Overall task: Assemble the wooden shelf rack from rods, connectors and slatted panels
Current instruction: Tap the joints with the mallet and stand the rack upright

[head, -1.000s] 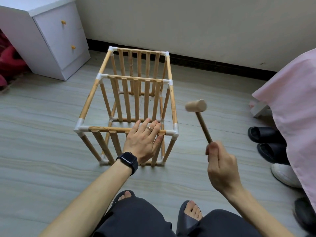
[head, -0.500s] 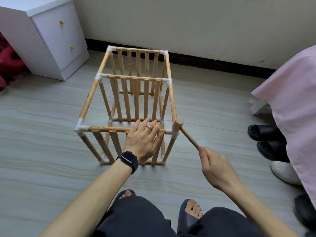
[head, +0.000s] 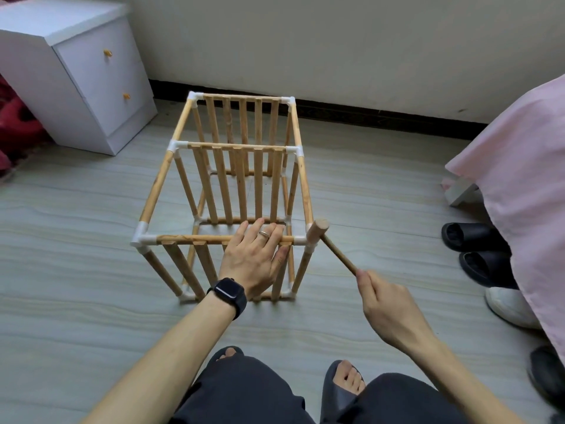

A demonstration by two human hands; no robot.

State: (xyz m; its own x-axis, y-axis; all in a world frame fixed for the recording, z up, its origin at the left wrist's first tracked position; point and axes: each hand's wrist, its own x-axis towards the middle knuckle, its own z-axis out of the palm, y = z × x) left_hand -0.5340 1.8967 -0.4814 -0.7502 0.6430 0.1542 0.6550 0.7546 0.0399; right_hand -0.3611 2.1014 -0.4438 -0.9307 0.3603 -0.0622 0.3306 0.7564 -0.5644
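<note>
Wooden rods (head: 158,183) and white connectors (head: 178,146) form the rack (head: 305,185), which stands on the grey floor (head: 76,240) straight in front of the person. Its three slatted panels (head: 258,185) are upright, one behind another, and long rods join them along the top and bottom. The left hand (head: 253,258) lies on the near top rod, right of its middle. Its fingers reach nearly straight over the rod and press down rather than wrapping round it, and the thumb points down beside a slat. That hand wears a ring (head: 263,234), and a black watch (head: 229,293) sits on the wrist. The right hand (head: 388,304) grips the low end of a wooden mallet (head: 334,250), fingers curled round the handle. The handle slants up and left, and the head sits against the near right top connector; whether it truly touches cannot be told. A white cabinet (head: 91,87) with two drawers stands at the far left by the wall (head: 336,41). At the right a pink cloth (head: 519,166) hangs down, and below its edge lie two black slippers (head: 470,237) and a white shoe (head: 510,304).
</note>
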